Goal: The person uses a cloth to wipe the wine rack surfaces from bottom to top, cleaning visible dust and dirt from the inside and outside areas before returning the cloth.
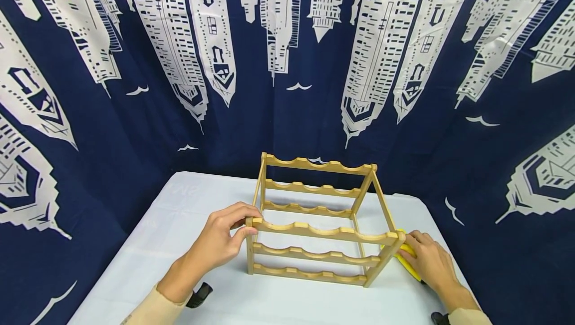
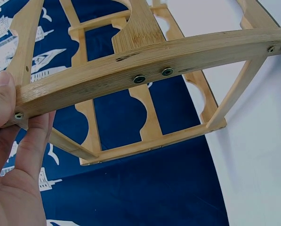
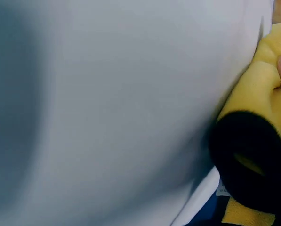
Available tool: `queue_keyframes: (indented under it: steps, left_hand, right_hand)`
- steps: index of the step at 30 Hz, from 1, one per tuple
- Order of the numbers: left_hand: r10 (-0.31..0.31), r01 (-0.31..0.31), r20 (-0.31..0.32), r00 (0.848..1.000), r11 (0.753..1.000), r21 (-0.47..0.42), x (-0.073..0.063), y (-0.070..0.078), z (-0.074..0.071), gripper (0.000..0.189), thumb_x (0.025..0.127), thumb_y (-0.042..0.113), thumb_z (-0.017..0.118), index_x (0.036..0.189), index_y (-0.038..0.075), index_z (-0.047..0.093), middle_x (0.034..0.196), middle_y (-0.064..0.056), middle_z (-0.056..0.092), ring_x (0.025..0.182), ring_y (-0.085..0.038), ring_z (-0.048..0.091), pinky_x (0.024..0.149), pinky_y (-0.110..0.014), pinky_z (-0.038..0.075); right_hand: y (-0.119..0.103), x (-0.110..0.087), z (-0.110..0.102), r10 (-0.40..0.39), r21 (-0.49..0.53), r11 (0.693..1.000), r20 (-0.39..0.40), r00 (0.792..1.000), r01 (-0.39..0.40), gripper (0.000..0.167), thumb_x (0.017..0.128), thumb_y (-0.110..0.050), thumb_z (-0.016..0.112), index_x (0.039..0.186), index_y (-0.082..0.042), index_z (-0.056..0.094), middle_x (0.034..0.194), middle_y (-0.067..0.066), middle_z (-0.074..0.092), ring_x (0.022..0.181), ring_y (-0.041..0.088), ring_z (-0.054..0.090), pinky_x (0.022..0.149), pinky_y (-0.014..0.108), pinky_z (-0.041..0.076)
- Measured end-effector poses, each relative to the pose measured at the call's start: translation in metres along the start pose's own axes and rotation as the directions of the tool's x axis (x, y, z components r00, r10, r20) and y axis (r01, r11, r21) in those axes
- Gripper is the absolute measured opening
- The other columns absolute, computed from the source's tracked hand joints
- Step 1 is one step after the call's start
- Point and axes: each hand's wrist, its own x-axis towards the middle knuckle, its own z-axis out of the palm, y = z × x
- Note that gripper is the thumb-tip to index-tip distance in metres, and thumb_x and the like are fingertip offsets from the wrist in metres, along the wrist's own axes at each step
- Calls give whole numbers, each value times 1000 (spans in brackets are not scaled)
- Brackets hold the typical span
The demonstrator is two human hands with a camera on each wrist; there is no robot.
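Note:
A light wooden bottle rack (image 1: 332,232) with scalloped slats stands on the white table, in the middle of the head view. At its front upper left corner, my left hand (image 1: 220,237) grips the frame, thumb on one side and fingers on the other. The left wrist view shows that hold at the end of a wooden bar (image 2: 149,56) with screw heads. By the rack's front right post, my right hand (image 1: 429,260) holds a yellow cloth (image 1: 408,266) with black edging. The right wrist view shows the cloth folded, its black trim (image 3: 244,155) forming a loop; most of the hand is out of frame there.
The white table (image 1: 179,215) runs under and around the rack. Behind it and at both sides hangs a navy fabric (image 1: 287,125) printed with white buildings and birds. A black device (image 1: 199,295) sits at my left wrist.

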Motion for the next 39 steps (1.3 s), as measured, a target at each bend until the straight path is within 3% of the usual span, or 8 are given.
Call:
queue_keyframes:
  steps: [3,9,14,22,26,30,39]
  left_hand:
    - [-4,4,-1,1000,1000,0,1,0,0,32,93,-2,93,120,14,83,120,1,84,104,-12,80,93,-16,68]
    - [1,-1,-3,1000,1000,8,1,0,1,33,93,-2,93,120,14,83,120,0,84,102,-11,79,91,-17,68]
    - [5,-5,-14,1000,1000,12,0,1,-1,33,93,-3,93,120,14,83,120,-1,85,104,-14,81,92,-20,70]
    - [-10,10,-12,1000,1000,-3,-2,0,1,34,95,-3,91,122,14,83,123,-2,84,103,-12,79,89,-29,74]
    - [-26,25,-6,1000,999,-28,-4,2,3,36,98,-3,89,128,14,82,129,-3,84,111,-16,82,94,-32,74]
    - [-57,57,6,998,998,-30,-6,5,3,37,101,1,87,135,14,81,136,-3,83,123,-20,83,100,-36,73]
    - [-64,64,0,998,998,-25,-9,4,3,48,104,3,85,149,16,77,149,-2,80,133,-25,81,105,-39,72]
  right_hand:
    - [-4,-4,0,27,33,999,21,999,-27,40,81,-21,105,114,-15,83,104,-3,78,89,23,67,66,41,54]
    - [-9,-8,-2,108,130,984,109,988,-122,27,89,-24,102,109,-24,84,107,-5,82,96,27,76,74,49,64]
    - [-13,-9,-3,102,178,975,158,982,-130,25,93,-26,100,109,-30,82,111,-9,82,101,25,77,82,50,66]
    - [-17,-14,-5,102,176,973,238,966,-146,29,100,-30,94,123,-19,80,123,5,80,113,35,76,91,65,65]
    - [-19,-19,-6,90,170,976,245,965,-134,34,102,-29,92,130,-15,78,127,9,78,116,39,76,91,69,64]
    - [-21,-22,-8,85,153,980,247,965,-126,34,103,-28,91,133,-17,78,128,8,77,118,38,75,90,66,62]
    - [-28,-27,-12,74,136,985,222,972,-106,41,103,-25,91,139,-13,77,134,13,80,123,44,78,94,69,61]
